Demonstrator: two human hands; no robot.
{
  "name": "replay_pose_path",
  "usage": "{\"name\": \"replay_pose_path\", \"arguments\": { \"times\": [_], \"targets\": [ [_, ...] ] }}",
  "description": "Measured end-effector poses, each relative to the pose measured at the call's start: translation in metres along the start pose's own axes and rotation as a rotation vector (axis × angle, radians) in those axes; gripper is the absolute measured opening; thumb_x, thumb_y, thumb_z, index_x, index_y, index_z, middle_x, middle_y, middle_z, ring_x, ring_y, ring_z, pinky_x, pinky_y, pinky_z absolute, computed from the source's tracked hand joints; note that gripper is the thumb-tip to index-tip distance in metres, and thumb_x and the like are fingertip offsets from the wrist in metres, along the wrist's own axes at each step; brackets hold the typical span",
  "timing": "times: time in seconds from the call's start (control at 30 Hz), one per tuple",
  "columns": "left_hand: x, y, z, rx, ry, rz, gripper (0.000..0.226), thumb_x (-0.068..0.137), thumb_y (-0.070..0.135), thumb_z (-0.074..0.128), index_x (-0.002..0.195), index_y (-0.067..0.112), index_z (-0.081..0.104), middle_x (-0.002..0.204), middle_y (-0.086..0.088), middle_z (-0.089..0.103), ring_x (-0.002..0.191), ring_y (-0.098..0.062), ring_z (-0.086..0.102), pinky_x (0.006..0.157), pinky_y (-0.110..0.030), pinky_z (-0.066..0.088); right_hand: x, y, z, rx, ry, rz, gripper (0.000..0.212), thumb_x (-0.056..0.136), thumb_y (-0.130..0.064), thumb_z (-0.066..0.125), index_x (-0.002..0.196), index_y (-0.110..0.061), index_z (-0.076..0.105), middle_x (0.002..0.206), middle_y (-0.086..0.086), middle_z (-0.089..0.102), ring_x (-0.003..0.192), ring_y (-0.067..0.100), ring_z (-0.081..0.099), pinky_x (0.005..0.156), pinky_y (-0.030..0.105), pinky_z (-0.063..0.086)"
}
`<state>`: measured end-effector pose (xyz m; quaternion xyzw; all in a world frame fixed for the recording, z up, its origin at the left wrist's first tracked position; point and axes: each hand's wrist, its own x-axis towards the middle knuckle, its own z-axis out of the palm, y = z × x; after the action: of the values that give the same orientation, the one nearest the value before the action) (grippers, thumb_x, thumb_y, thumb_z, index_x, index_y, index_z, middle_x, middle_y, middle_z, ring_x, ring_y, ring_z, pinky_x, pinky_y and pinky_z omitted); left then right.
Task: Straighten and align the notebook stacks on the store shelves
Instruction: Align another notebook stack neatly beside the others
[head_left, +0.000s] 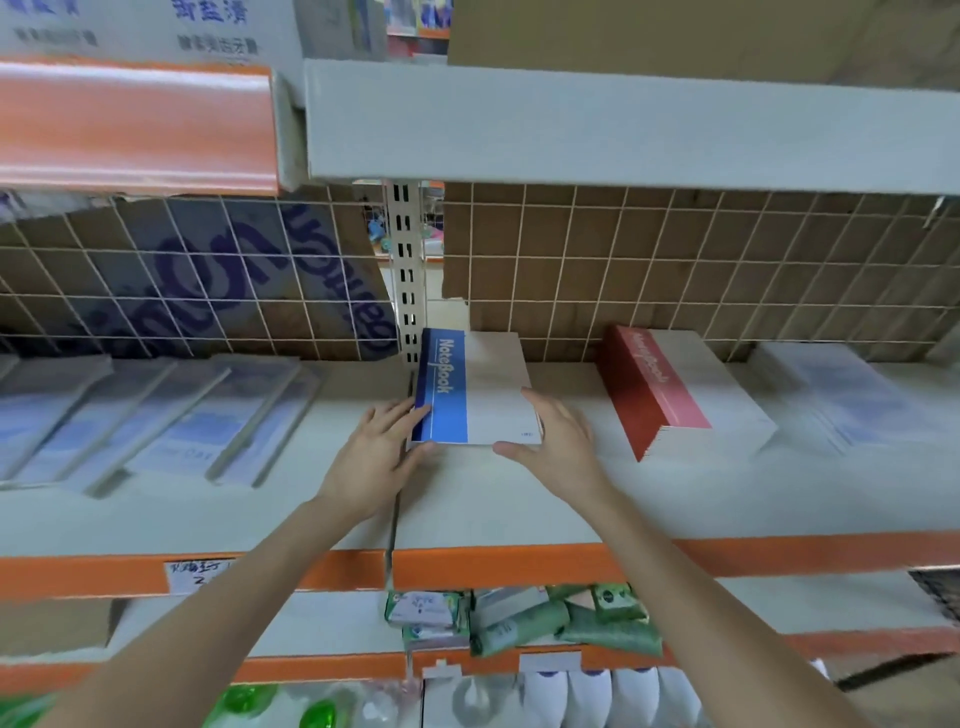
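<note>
A stack of blue-and-white notebooks (478, 384) lies on the white shelf (493, 499), near the middle upright. My left hand (382, 457) presses its straight fingers against the stack's left edge and front corner. My right hand (556, 441) lies against the stack's right front corner, fingers along the side and thumb at the front edge. To the right a taller stack of red-and-white notebooks (670, 389) sits apart from both hands.
Wrapped flat packs (171, 421) lie in a slanted row at the left. More wrapped packs (852, 395) lie at the far right. A wire grid (675, 270) backs the shelf, and another shelf (571, 124) hangs overhead. Green packets (545, 618) fill the shelf below.
</note>
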<state>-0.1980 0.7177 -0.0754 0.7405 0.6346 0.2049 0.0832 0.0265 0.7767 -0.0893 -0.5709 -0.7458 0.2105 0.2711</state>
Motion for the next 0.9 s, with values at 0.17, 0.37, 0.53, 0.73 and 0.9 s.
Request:
{"name": "replay_pose_path", "arguments": {
  "times": [0.17, 0.37, 0.53, 0.73, 0.9],
  "targets": [
    [0.007, 0.000, 0.004, -0.027, 0.033, -0.008, 0.050, 0.097, 0.034, 0.047, 0.143, 0.017, 0.038, 0.150, -0.005, 0.035, 0.140, -0.018, 0.025, 0.113, -0.026, 0.007, 0.007, 0.002, -0.001, -0.019, 0.022, -0.035, 0.073, 0.078, -0.047, 0.071, 0.140, -0.022, 0.042, 0.145, -0.006, 0.043, 0.136, 0.014, 0.032, 0.109, 0.027, 0.011],
    [0.014, -0.003, 0.005, -0.041, 0.042, -0.031, 0.051, 0.095, 0.037, 0.048, 0.143, 0.020, 0.039, 0.150, -0.003, 0.035, 0.140, -0.018, 0.024, 0.113, -0.028, 0.008, 0.012, 0.001, -0.003, -0.055, 0.005, -0.059, 0.068, 0.080, -0.046, 0.070, 0.138, -0.019, 0.046, 0.144, -0.004, 0.043, 0.136, 0.014, 0.031, 0.108, 0.027, 0.012],
    [0.018, -0.007, 0.004, -0.126, 0.020, -0.057, 0.052, 0.093, 0.038, 0.052, 0.141, 0.023, 0.041, 0.150, -0.001, 0.034, 0.142, -0.017, 0.023, 0.115, -0.032, 0.007, 0.015, 0.001, -0.004, -0.046, -0.012, -0.055, 0.068, 0.079, -0.047, 0.070, 0.137, -0.021, 0.046, 0.145, -0.005, 0.043, 0.136, 0.012, 0.032, 0.104, 0.023, 0.009],
    [0.017, -0.004, 0.003, -0.170, 0.034, -0.112, 0.049, 0.092, 0.039, 0.054, 0.139, 0.026, 0.042, 0.145, 0.001, 0.042, 0.136, -0.021, 0.034, 0.114, -0.040, 0.012, 0.018, -0.002, -0.009, -0.052, -0.075, -0.003, 0.073, 0.076, -0.048, 0.072, 0.138, -0.024, 0.043, 0.144, -0.007, 0.042, 0.133, 0.012, 0.034, 0.100, 0.026, 0.011],
    [0.003, -0.002, 0.006, 0.036, -0.020, -0.116, 0.065, 0.095, 0.041, 0.045, 0.150, 0.025, 0.014, 0.154, -0.003, 0.023, 0.144, -0.023, 0.012, 0.116, -0.045, 0.008, 0.021, -0.016, -0.017, -0.235, -0.206, -0.009, 0.093, 0.073, -0.054, 0.072, 0.148, -0.026, 0.024, 0.155, 0.001, 0.021, 0.145, 0.021, 0.006, 0.114, 0.048, 0.004]
  ]
}}
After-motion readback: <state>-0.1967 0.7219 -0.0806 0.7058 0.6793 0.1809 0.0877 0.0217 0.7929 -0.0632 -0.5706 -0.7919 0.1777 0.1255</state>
